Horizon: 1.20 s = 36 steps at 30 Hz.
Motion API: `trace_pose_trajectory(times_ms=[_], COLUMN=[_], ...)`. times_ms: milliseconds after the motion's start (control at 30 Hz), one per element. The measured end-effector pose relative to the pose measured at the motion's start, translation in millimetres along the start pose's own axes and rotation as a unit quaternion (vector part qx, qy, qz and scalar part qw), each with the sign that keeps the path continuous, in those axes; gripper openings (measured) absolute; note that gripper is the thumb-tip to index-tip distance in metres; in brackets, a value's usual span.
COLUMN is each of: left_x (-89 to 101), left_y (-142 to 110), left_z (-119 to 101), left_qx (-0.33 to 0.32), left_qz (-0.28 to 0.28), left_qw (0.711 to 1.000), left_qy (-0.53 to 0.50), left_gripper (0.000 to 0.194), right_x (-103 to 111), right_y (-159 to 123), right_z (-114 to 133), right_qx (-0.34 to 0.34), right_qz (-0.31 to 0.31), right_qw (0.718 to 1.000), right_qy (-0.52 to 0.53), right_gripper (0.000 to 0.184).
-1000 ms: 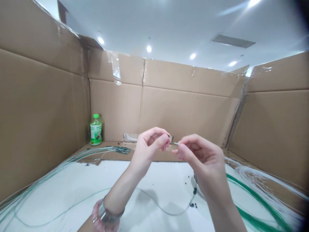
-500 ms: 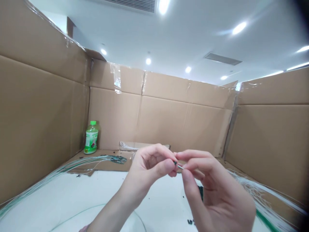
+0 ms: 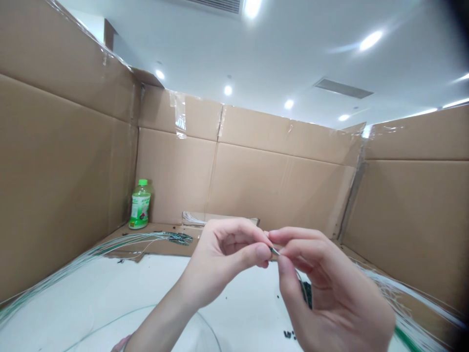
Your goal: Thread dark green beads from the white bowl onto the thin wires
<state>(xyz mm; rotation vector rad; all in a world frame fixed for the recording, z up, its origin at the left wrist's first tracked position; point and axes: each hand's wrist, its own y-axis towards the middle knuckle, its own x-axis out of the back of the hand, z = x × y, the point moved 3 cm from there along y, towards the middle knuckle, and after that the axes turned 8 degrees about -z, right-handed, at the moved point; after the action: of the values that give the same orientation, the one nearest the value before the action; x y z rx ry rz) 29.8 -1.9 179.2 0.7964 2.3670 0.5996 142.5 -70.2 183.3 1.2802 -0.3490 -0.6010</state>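
Above white tabletop (image 3: 142, 281), left hand (image 3: 220, 256) curled, pinching small dark piece (image 3: 271, 249); right hand (image 3: 330, 278) curled, thumb and fingers closed on thin wire (image 3: 276, 252), tip at the piece. Green bottle (image 3: 139, 206) upright, far left.

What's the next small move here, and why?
Probably nudge the thin wire gently toward the small dark piece pinched in the left hand: the right hand pinches the wire, its end at that piece. Whether it's fully seated is too small to tell.

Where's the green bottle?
In the head view, the green bottle stands at the left, near the corner of the cardboard walls, behind the bundled wires.
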Motion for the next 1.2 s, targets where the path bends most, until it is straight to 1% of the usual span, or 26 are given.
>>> trace_pose_trajectory(times_ms=[100, 300, 367, 467, 533, 600, 700, 767, 867, 1000, 1100, 1200], left_x=[-0.7, -0.4, -0.3, -0.5, -0.7, -0.9, -0.7, -0.7, -0.7, -1.2, -2.2, -2.9], left_y=[0.6, 0.1, 0.1, 0.8, 1.1, 0.8, -0.6, -1.7, -2.5, -3.5, -4.7, -5.3], left_z=[-0.8, -1.2, -1.1, -1.5, -2.1, -3.4, -6.1, -8.0, -9.4, -8.1, -6.6, -5.9], left_qx=[0.002, 0.004, 0.004, 0.005, 0.008, 0.013, 0.019, 0.018, 0.007, -0.006, -0.014, -0.030], left_qz=[-0.006, -0.009, -0.006, -0.003, -0.002, -0.001, -0.004, -0.004, -0.002, 0.002, -0.001, -0.024], left_qw=[1.000, 1.000, 1.000, 1.000, 1.000, 1.000, 0.999, 0.999, 0.999, 0.999, 0.999, 0.996], left_qy=[-0.002, -0.010, -0.010, -0.008, -0.003, 0.003, 0.025, 0.044, 0.052, 0.042, 0.051, 0.075], left_gripper=[0.005, 0.005, 0.006, 0.007, 0.008, 0.008, 0.008, 0.008, 0.010, 0.008, 0.009, 0.008], right_x=[0.3, 1.8, 2.8, 3.5, 4.4, 5.3, 6.2, 6.3, 6.8, 6.9, 5.4, 3.3], right_y=[-0.5, -1.2, -0.9, 0.0, 0.9, 1.9, 2.7, 2.7, 2.0, 1.5, 1.7, 2.4], right_z=[-0.5, -2.1, -2.1, -0.1, 2.0, 3.6, 4.3, 3.8, 2.0, -1.5, -1.8, -2.3], right_qx=[0.027, 0.043, 0.067, 0.123, 0.152, 0.163, 0.164, 0.163, 0.149, 0.104, 0.106, 0.092], right_qz=[-0.014, 0.001, 0.012, 0.031, 0.029, 0.026, 0.039, 0.054, 0.055, 0.038, 0.015, -0.003], right_qw=[0.999, 0.999, 0.996, 0.986, 0.977, 0.971, 0.971, 0.974, 0.981, 0.992, 0.994, 0.996], right_qy=[-0.020, -0.034, -0.050, -0.105, -0.147, -0.175, -0.171, -0.150, -0.111, -0.057, -0.039, -0.021], right_gripper=[0.016, 0.017, 0.018, 0.020, 0.019, 0.018, 0.019, 0.020, 0.020, 0.022, 0.024, 0.025])
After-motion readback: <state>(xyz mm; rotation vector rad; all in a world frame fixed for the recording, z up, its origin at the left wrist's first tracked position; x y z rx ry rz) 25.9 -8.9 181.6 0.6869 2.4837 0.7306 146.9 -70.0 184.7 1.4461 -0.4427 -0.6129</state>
